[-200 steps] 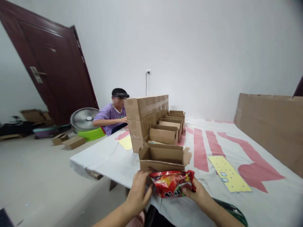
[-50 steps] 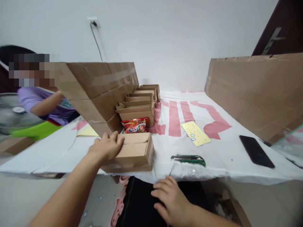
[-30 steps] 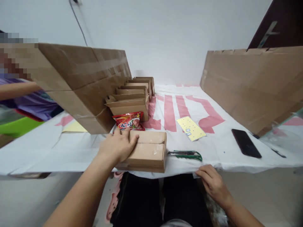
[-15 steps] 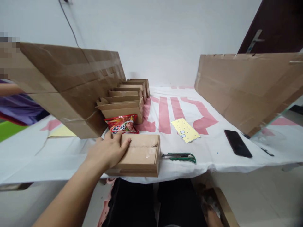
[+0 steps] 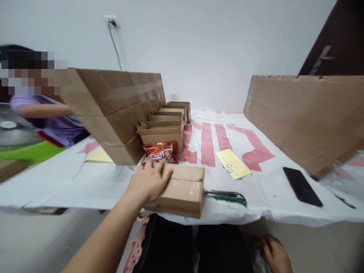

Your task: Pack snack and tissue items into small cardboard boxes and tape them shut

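My left hand [image 5: 149,182] lies flat, fingers stretched out, on the top of a closed small cardboard box [image 5: 183,189] at the near edge of the table. Just behind the box lies a red snack packet [image 5: 160,151]. My right hand [image 5: 274,254] is down below the table edge at the lower right, near something pale; its fingers are blurred and partly hidden. A green utility knife [image 5: 227,195] rests on the tablecloth just right of the box.
A row of open small boxes [image 5: 165,127] runs back beside a long tall carton [image 5: 119,106]. A yellow label sheet [image 5: 233,163] and a black phone [image 5: 302,186] lie on the white-and-pink cloth [image 5: 264,197]. Flat cardboard [image 5: 307,113] leans at right. Another person in purple [image 5: 48,121] sits at left.
The box has been closed and the snack packet set behind it. My left hand stays flat on the box lid. My right hand dropped from the table edge to below it.
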Demonstrator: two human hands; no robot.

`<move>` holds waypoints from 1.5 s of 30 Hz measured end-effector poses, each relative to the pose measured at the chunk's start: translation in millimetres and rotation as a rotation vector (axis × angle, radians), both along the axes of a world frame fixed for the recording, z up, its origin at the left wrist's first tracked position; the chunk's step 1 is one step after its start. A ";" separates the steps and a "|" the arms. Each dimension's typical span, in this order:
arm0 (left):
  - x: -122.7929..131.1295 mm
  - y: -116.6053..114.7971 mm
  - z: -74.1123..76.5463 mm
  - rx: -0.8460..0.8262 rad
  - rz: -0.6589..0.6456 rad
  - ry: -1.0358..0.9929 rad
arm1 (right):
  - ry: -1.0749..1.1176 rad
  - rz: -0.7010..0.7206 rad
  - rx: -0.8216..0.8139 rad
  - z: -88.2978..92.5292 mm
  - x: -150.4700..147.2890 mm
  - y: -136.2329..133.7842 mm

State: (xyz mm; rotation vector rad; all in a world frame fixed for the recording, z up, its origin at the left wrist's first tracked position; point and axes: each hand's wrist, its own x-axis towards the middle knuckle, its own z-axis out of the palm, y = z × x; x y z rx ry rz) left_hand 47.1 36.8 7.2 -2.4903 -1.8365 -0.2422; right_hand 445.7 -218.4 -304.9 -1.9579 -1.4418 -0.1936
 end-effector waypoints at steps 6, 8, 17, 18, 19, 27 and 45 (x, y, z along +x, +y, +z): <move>7.5 -9.1 6.7 -0.051 0.102 -0.029 | -0.103 0.439 0.309 116.4 -54.8 53.0; 8.3 -9.7 8.7 -0.057 0.093 -0.051 | -0.134 0.486 0.310 147.0 -71.5 83.7; -56.9 25.1 11.3 -0.428 -0.336 -0.490 | -0.346 0.563 -0.002 163.6 -86.7 168.7; -64.5 28.0 7.1 -0.464 -0.346 -0.609 | -0.349 0.613 -0.031 163.6 -85.6 168.6; -70.0 29.7 2.0 -0.488 -0.337 -0.732 | -0.355 0.659 -0.054 164.4 -84.5 168.0; -62.3 17.0 -28.1 -0.649 -0.336 -1.322 | -0.564 0.496 0.080 231.0 -75.1 194.4; -59.8 14.9 -38.9 -0.678 -0.335 -1.527 | -1.002 0.812 0.071 350.9 -272.1 240.5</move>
